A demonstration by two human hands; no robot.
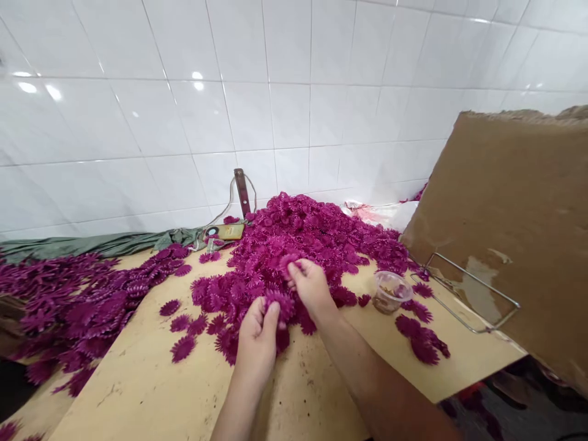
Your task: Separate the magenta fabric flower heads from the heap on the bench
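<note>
A big heap of magenta fabric flower heads [303, 239] lies on a pale wooden board [151, 380] in front of me. My left hand [258, 337] is closed in a pinch on a small stack of these flower heads [278, 301] at the heap's near edge. My right hand [312, 285] reaches into the heap just beyond it, its fingertips pinched on a single flower head [290, 262]. The two hands are almost touching.
A second spread of flower heads [68, 306] covers the left side. A small clear plastic cup [390, 291] stands right of my hands, with a few flower heads [422, 337] beside it. A large brown cardboard sheet [514, 226] and a metal wire frame [468, 294] rise at right. White tiled wall behind.
</note>
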